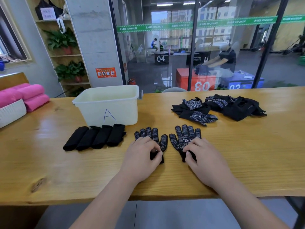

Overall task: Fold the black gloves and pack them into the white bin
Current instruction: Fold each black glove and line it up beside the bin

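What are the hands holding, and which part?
The left hand pinches the cuff of the left dotted glove; the right hand, the cuff of the right dotted glove.

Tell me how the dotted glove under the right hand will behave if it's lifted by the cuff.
Probably floppy: the glove looks like thin knit lying flat, so its fingers would likely droop. Likely light, since the right hand pinches its cuff with fingertips alone. The white grip dots suggest it won't slip easily.
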